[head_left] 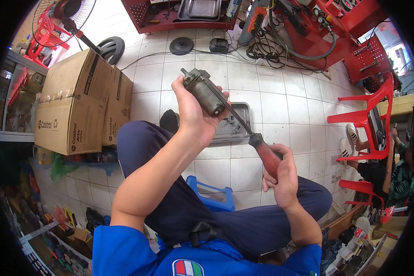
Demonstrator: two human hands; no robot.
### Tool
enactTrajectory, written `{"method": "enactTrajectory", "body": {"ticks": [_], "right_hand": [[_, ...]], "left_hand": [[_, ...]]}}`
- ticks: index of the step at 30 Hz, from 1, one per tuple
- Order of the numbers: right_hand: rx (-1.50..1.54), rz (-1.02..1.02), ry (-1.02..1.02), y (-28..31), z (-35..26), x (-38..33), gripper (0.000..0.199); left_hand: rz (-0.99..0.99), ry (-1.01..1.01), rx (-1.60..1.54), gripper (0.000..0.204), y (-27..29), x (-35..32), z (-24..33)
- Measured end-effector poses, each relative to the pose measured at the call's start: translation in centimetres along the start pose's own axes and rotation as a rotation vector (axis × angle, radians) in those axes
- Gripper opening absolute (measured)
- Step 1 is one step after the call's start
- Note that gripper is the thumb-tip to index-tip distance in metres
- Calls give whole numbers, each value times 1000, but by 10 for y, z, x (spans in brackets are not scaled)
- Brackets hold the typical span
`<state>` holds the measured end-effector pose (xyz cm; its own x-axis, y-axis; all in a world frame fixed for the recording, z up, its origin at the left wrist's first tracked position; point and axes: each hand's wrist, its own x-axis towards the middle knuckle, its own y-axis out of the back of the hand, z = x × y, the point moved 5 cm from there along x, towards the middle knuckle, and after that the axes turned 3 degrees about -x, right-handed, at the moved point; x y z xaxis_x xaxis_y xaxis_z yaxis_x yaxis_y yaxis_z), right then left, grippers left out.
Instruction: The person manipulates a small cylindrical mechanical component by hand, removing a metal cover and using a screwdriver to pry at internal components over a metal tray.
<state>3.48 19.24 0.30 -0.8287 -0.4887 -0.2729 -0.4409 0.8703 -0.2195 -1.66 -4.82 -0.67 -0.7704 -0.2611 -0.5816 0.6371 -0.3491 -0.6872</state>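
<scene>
My left hand [195, 117] is wrapped round a small dark metal electric motor [204, 94], a cylinder with a short shaft at its upper end, raised above the floor. My right hand [285, 177] grips the red handle of a screwdriver [265, 154]. Its long dark shank runs up and left along the motor's side, with the tip near the motor's upper end. Whether the tip sits in a screw is too small to tell. Beneath the hands a metal tray [247, 112] lies on the tiles, holding some dark small parts, partly hidden by my left hand and the motor.
Cardboard boxes [62, 110] stand at the left, below a fan [69, 20]. A blue plastic stool [223, 198] is between my legs. Red chairs [368, 124] and a seated person [400, 177] are at the right. Cables [267, 50] and a red tool cart [170, 23] lie ahead.
</scene>
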Motion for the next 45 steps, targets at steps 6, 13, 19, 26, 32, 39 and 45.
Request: {"method": "enactTrajectory", "body": {"ticks": [6,13,19,26,32,39,45], "right_hand": [[-214,-48,53,-7,-12,-3,48],[-306,89,80,-2,-11,2,45],[-211,58,-72,6,7,8,43],[-253,21,81,-7,-22,7,51],[-338,53,2,3,-16,7,45],[-235,49,-130,4,-12,8,44],[-345,3,85,-5,-29,4,39]], "left_hand": [[16,12,-46,63,1,2,5],[38,-32,-100,62,2,0,9],[34,-51,-94,63,2,0,8],[30,-50,-113,64,2,2,13],[43,-61,-108,65,5,2,14],[44,-62,-102,65,3,0,12],[41,-66,-111,64,2,1,14]]}}
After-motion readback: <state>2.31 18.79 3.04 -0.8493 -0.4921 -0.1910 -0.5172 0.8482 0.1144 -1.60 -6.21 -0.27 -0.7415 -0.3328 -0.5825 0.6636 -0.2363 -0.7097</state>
